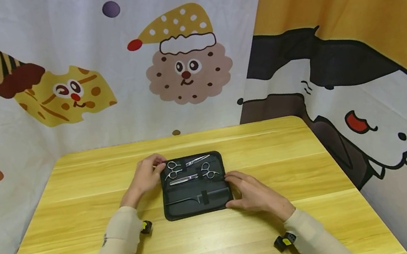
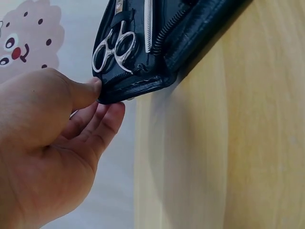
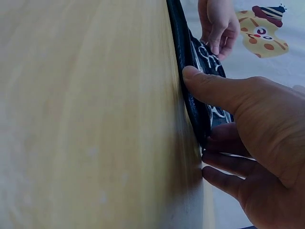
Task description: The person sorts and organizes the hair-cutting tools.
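Note:
A black zip case [image 1: 193, 188] lies unfolded on the table. Strapped inside its upper half are two pairs of silver scissors: the upper pair [image 1: 196, 161] has handles to the left, the lower pair [image 1: 183, 179] handles to the right. A dark tail comb [image 1: 190, 199] sits under a strap in the lower half. My left hand [image 1: 148, 173] pinches the case's far left corner, thumb on top and fingers beneath in the left wrist view. At the right edge, my right hand [image 1: 253, 190] touches the case with spread thumb and fingers; its thumb [image 3: 209, 86] rests against the rim.
The wood-grain table [image 1: 208, 252] extends around the case on all sides. Behind it hangs a white curtain [image 1: 83, 35] with cartoon food prints, and an orange cartoon print [image 1: 332, 2] covers the right side. Each wrist carries a small black camera.

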`<state>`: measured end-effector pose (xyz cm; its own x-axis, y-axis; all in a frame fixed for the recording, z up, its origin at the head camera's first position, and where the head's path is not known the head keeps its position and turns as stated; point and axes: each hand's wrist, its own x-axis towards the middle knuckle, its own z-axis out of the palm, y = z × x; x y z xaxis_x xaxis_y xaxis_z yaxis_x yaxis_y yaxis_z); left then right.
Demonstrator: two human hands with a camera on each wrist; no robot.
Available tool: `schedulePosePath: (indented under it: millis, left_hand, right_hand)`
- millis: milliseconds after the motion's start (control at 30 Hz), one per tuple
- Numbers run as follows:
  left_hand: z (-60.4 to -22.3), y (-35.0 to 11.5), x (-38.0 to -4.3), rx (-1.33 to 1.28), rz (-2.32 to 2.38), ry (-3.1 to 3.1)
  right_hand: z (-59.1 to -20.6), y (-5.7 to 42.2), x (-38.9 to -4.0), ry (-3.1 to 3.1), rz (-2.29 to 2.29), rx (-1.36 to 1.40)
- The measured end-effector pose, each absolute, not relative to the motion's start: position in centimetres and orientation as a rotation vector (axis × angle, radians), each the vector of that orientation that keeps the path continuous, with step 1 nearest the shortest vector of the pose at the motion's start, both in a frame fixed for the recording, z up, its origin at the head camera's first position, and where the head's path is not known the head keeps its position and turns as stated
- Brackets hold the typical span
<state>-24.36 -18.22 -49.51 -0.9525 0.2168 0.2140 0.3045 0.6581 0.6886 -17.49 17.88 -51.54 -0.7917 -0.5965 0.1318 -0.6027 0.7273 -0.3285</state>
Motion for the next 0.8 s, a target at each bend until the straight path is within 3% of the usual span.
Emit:
schedulePosePath:
  millis: [800]
  left_hand:
    - [-47.4, -18.8, -20.6, -0.649, -1.137, -2.646]
  right_hand:
    - [-51.6, 18.2, -17.8, -2.849, 0.459, 0.996]
